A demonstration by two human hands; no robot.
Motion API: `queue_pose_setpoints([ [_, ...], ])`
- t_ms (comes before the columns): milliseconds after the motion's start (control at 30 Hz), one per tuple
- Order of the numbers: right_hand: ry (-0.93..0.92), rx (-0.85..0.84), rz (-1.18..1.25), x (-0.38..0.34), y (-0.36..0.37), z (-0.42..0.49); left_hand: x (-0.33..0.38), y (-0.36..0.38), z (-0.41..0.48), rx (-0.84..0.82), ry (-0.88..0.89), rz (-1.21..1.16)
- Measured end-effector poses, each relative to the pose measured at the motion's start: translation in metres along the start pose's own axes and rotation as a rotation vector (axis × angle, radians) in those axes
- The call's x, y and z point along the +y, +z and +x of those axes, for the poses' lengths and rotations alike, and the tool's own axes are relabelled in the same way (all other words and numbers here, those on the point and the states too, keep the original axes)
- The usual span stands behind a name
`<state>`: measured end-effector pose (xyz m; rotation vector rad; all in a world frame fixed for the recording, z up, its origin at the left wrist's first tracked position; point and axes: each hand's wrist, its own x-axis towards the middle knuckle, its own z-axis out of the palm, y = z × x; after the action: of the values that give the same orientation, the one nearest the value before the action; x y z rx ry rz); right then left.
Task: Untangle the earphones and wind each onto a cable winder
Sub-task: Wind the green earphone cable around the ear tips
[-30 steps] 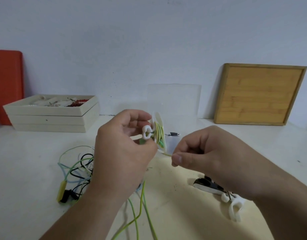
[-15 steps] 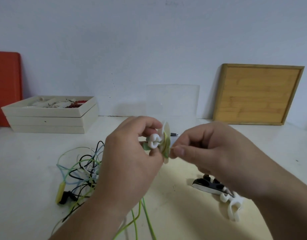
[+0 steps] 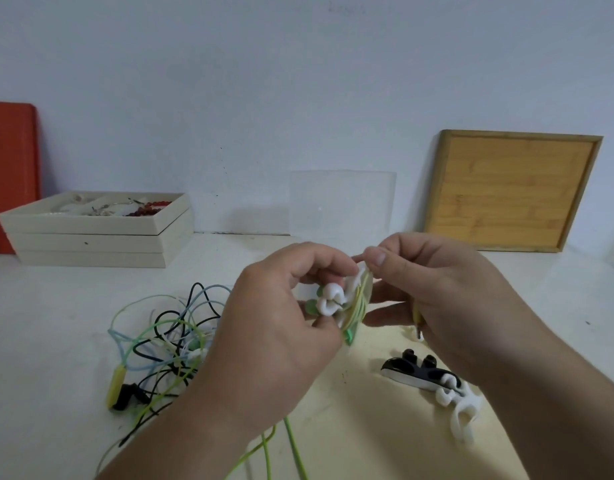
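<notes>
Left hand [image 3: 274,327] grips white winder [image 3: 347,299] mid-frame above desk [image 3: 39,341]; right hand [image 3: 433,292] pinches green cable [image 3: 362,299] at winder's 1 o'clock; tangle [image 3: 163,341] at 9 o'clock, spare winders [image 3: 433,379] at 4

- Soft, even light fills the scene; the wall [image 3: 298,81] looks pale blue-grey with no glare.
- Faint shadows fall on the table [image 3: 39,323] under both forearms and behind the stacked trays [image 3: 91,237].
- The whole view is slightly soft, smeary on the hands.
- Wide-angle bending shows toward the edges.
</notes>
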<state>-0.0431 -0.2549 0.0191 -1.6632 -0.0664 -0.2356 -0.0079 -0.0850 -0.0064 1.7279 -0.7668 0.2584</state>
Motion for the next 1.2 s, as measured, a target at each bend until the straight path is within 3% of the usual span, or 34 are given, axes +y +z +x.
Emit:
queue_pose_setpoints([
  [200,-0.117,0.203,-0.005,0.001,0.005,0.001,0.002,0.002,0.000,-0.121,-0.201,-0.280],
  [333,-0.175,0.224,-0.137,0.002,0.005,0.000,0.000,0.005,0.000,-0.101,-0.380,-0.426],
  [533,-0.105,0.161,-0.150,0.000,-0.001,-0.001,-0.001,0.002,0.003,-0.130,-0.350,-0.395],
  [733,-0.103,0.163,-0.382,-0.003,-0.002,-0.003,0.000,0.002,0.003,-0.187,-0.372,-0.425],
  [900,0.072,0.112,-0.262,0.004,0.003,0.000,-0.004,0.002,0.004,-0.165,-0.312,-0.525],
  [1067,0.105,0.003,-0.183,0.015,0.018,0.000,-0.007,0.003,0.005,-0.054,-0.282,-0.532],
  [1200,0.088,0.012,-0.317,0.018,0.021,0.001,-0.009,0.001,0.008,0.071,-0.340,-0.607],
])
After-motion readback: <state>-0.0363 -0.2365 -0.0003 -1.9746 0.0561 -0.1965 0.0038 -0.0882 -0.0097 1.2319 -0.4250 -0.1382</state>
